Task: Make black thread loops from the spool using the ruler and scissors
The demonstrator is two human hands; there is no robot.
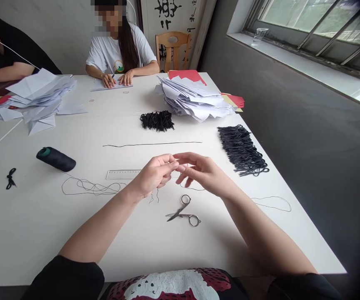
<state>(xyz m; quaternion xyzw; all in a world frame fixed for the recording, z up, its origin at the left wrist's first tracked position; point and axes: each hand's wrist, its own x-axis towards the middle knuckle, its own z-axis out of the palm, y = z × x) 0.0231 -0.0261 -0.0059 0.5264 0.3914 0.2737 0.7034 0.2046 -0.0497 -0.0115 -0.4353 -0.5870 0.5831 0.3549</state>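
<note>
My left hand [156, 175] is closed in a pinch on thin black thread, and two loose thread ends [154, 196] dangle beneath it. Meeting its fingertips, my right hand [201, 168] has thumb and forefinger drawn together at the same thread, its other fingers loosely curled. The exact pinch point is too small to make out. Below both hands lie open scissors [182, 212] with metal finger rings. A clear ruler [120, 174] is partly covered by my left hand. Loose black thread [89, 186] trails from a dark thread cone [56, 159] lying on its side.
Beyond my hands, one straight black cord [151, 144] lies across the white table. Bundles of looped black cords sit at centre [157, 121] and right [242, 150]. Paper piles stand left [42, 93] and right [192, 98]. Two people sit across the table; one [117, 54] holds a pen.
</note>
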